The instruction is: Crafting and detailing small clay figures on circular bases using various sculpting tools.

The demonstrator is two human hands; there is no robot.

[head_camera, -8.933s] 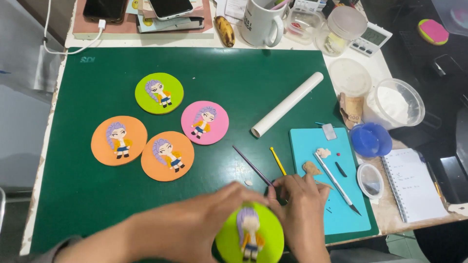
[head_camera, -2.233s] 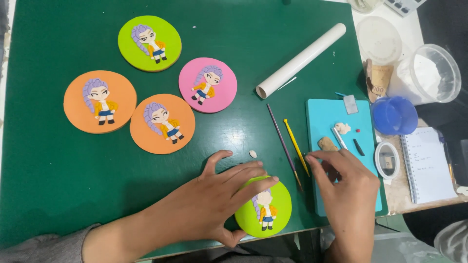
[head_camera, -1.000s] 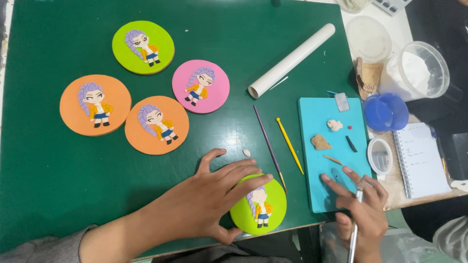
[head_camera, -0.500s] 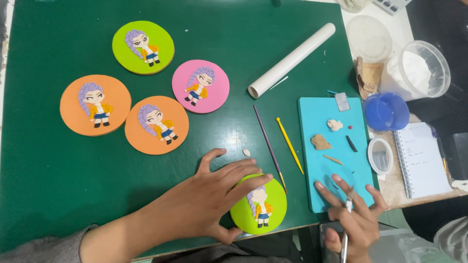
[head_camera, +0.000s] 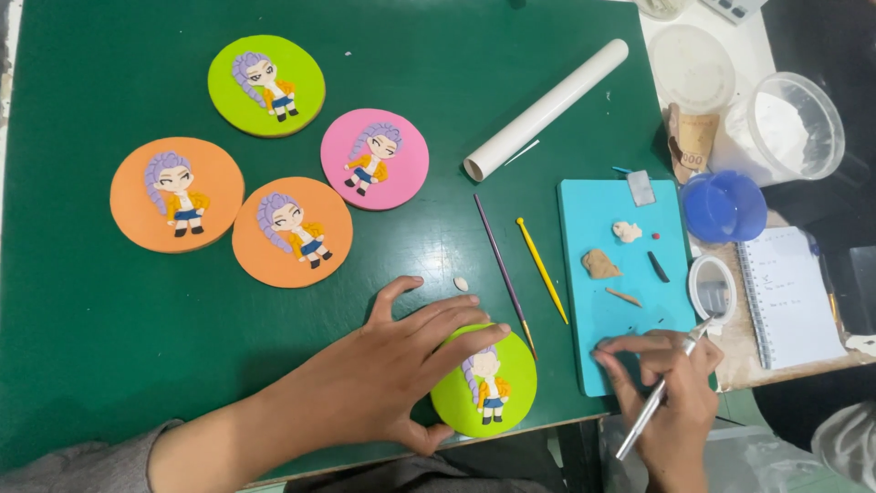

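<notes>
Green figure disc: under spread left hand, worktop's near edge. Right hand, just beside, pinches metal tool over turquoise mat.

A lime-green round disc bearing a purple-haired figure is laid flat at the tabletop's near edge; a slim silver tool is held tilted

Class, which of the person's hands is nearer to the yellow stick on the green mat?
Left. The left hand rests on the green disc, fingertips close to the yellow stick. The right hand holds a silver tool over the blue board, further away.
</notes>
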